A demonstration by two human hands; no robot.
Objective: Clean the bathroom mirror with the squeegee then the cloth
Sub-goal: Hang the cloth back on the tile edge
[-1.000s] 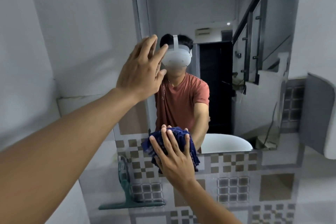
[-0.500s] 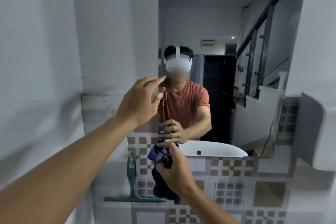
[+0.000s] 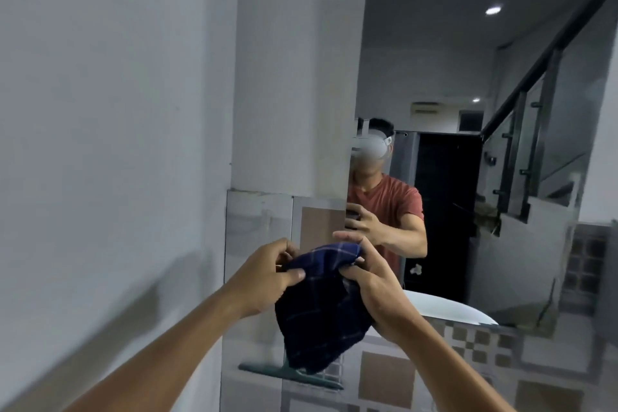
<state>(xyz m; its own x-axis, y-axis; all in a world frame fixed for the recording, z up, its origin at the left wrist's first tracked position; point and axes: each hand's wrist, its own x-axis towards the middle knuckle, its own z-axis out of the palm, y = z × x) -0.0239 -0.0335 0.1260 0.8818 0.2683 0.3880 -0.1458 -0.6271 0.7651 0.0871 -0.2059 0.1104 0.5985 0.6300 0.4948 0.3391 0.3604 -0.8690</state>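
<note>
A dark blue checked cloth (image 3: 322, 311) hangs between both hands in front of the wall, below and left of the mirror (image 3: 468, 110). My left hand (image 3: 264, 273) pinches its upper left edge. My right hand (image 3: 371, 284) grips its upper right edge. The cloth is off the glass. A green squeegee (image 3: 287, 373) lies on the tiled ledge below; its handle is hidden behind the cloth. The mirror reflects a person in a red shirt and a white headset.
A plain white wall (image 3: 117, 144) closes in on the left. Patterned grey and brown tiles (image 3: 468, 361) run under the mirror. The reflection holds a white basin (image 3: 448, 309), a dark doorway and a stair railing.
My left hand dropped from beside the mirror and took hold of the cloth. The right hand pulled the cloth off the glass. The view swung left and up.
</note>
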